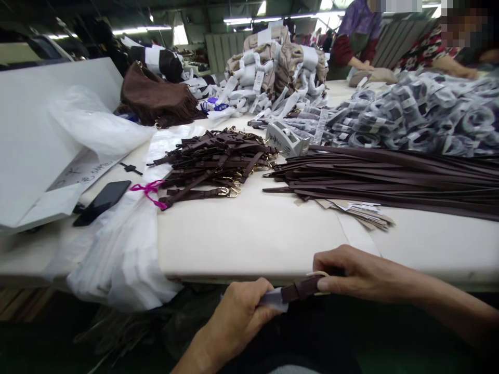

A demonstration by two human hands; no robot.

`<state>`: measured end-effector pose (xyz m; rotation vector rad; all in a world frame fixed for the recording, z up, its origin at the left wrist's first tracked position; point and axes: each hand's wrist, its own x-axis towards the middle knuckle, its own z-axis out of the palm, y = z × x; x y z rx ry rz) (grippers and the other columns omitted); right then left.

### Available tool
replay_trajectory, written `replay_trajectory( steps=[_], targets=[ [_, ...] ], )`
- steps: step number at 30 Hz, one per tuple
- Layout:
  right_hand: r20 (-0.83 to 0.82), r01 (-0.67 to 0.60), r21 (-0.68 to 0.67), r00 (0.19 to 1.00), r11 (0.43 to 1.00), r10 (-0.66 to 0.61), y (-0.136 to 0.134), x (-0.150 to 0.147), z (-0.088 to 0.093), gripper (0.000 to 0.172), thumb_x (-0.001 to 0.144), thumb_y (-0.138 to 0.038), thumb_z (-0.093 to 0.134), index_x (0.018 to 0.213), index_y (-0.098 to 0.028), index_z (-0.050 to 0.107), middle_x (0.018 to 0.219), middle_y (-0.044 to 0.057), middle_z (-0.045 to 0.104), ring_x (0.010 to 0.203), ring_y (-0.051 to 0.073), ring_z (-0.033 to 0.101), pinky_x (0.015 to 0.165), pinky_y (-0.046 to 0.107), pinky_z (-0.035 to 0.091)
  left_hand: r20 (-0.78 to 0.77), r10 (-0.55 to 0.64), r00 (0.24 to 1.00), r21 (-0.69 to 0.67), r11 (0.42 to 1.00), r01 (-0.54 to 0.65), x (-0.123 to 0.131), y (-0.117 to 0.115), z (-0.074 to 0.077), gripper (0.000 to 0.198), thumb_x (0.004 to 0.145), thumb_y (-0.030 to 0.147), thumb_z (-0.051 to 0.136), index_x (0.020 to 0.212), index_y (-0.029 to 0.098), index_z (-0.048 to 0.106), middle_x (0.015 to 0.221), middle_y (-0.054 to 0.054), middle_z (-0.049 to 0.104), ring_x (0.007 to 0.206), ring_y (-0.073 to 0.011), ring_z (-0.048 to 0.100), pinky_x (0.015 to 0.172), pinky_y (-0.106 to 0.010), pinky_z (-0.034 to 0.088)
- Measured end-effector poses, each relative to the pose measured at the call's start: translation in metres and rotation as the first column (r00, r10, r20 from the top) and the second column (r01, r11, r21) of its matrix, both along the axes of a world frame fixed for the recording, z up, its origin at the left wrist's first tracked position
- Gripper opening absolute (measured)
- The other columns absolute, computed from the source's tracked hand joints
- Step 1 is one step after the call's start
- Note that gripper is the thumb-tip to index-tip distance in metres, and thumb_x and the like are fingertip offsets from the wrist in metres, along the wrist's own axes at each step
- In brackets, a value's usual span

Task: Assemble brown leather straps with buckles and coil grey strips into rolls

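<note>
Head-worn camera, facing forward and down, close above left hand (237, 318) and right hand (356, 275), table (253, 239) beyond.

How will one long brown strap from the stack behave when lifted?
Probably floppy: the long straps are thin, narrow and lie flat. Likely light. Neighbours may drag along, since they overlap closely.

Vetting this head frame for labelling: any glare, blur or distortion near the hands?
Head view: left hand and right hand, both gripping the brown strap, are sharp and evenly lit, no hard shadow; ceiling tube lights are blown out; the area under the table edge is nearly black; wide-angle distortion stretches the long straps toward the right border.
</note>
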<state>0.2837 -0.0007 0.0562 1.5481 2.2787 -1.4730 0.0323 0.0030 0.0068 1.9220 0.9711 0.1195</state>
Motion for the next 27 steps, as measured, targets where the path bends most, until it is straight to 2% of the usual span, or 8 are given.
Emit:
replay_trajectory(
  steps=[5,11,13,15,19,21,23,27],
  targets=[
    [0.086,-0.04,0.266,0.996,0.963,0.017,-0.015,-0.023,0.007,0.02,0.089,-0.03,0.046,0.076,-0.018,0.053,0.069,-0.001,0.056,0.061,0.011,0.049,0.055,0.023,0.03,0.091,0.066,0.994,-0.161,0.986,-0.051,0.005,-0.003,0.002,0.014,0.079,0.028,0.059,0.077,0.014,0.058,0.065,0.005,0.052,0.06,-0.008,0.044,0.054,-0.017,0.027],
    [0.211,-0.28,0.484,0.957,0.829,0.2,-0.026,-0.053,0.002,0.017,0.089,-0.018,0.044,0.074,-0.018,0.052,0.07,0.001,0.058,0.059,0.014,0.049,0.051,0.027,0.024,0.189,0.161,0.969,-0.249,0.962,-0.111,0.01,-0.013,-0.004,0.015,0.076,0.028,0.063,0.076,0.014,0.057,0.065,0.006,0.05,0.062,-0.0068,0.042,0.056,-0.017,0.027],
    [0.199,-0.298,0.475,0.953,0.828,0.229,-0.025,-0.056,-0.002,0.016,0.089,-0.016,0.043,0.076,-0.018,0.053,0.071,0.001,0.058,0.058,0.013,0.049,0.05,0.027,0.024,0.211,0.175,0.962,-0.243,0.962,-0.121,0.011,-0.017,-0.009,0.019,0.078,0.033,0.061,0.078,0.014,0.057,0.068,0.005,0.052,0.063,-0.0073,0.043,0.057,-0.017,0.028],
    [0.136,-0.267,0.401,0.963,0.876,0.232,-0.023,-0.056,-0.002,0.013,0.09,-0.019,0.044,0.08,-0.018,0.053,0.074,0.001,0.06,0.06,0.013,0.052,0.052,0.025,0.028,0.24,0.169,0.956,-0.224,0.968,-0.115,0.01,-0.02,-0.012,0.022,0.08,0.036,0.058,0.081,0.014,0.058,0.071,0.004,0.055,0.066,-0.0082,0.045,0.058,-0.018,0.03],
    [0.034,-0.11,0.254,0.994,0.961,0.104,-0.018,-0.049,0.006,0.01,0.089,-0.029,0.049,0.086,-0.02,0.054,0.078,-0.001,0.062,0.069,0.013,0.056,0.059,0.022,0.035,0.247,0.199,0.948,-0.196,0.969,-0.153,0.007,-0.022,-0.012,0.02,0.082,0.034,0.056,0.084,0.015,0.059,0.075,0.003,0.059,0.069,-0.0092,0.05,0.062,-0.018,0.033],
    [0.032,-0.064,0.241,0.998,0.969,0.058,-0.015,-0.047,0.009,0.009,0.088,-0.028,0.05,0.086,-0.02,0.054,0.076,-0.001,0.061,0.068,0.012,0.056,0.059,0.022,0.035,0.227,0.219,0.949,-0.197,0.965,-0.176,0.006,-0.022,-0.01,0.018,0.081,0.032,0.058,0.084,0.015,0.06,0.074,0.003,0.059,0.068,-0.0093,0.05,0.062,-0.018,0.033],
    [0.006,-0.074,0.222,0.997,0.972,0.074,-0.012,-0.05,0.01,0.011,0.088,-0.025,0.049,0.083,-0.019,0.056,0.072,-0.001,0.061,0.064,0.011,0.054,0.058,0.021,0.035,0.236,0.213,0.948,-0.2,0.965,-0.167,0.008,-0.022,-0.008,0.017,0.081,0.031,0.058,0.086,0.014,0.06,0.074,0.002,0.059,0.07,-0.0102,0.052,0.063,-0.018,0.035],
    [-0.094,-0.096,0.147,0.989,0.984,0.111,-0.005,-0.058,0.004,0.012,0.085,-0.02,0.049,0.083,-0.017,0.06,0.069,-0.001,0.062,0.059,0.009,0.053,0.053,0.018,0.034,0.348,0.141,0.927,-0.194,0.978,-0.076,0.014,-0.023,-0.009,0.022,0.086,0.033,0.05,0.093,0.015,0.059,0.084,-0.001,0.061,0.075,-0.0119,0.055,0.067,-0.019,0.038]
  ],
)
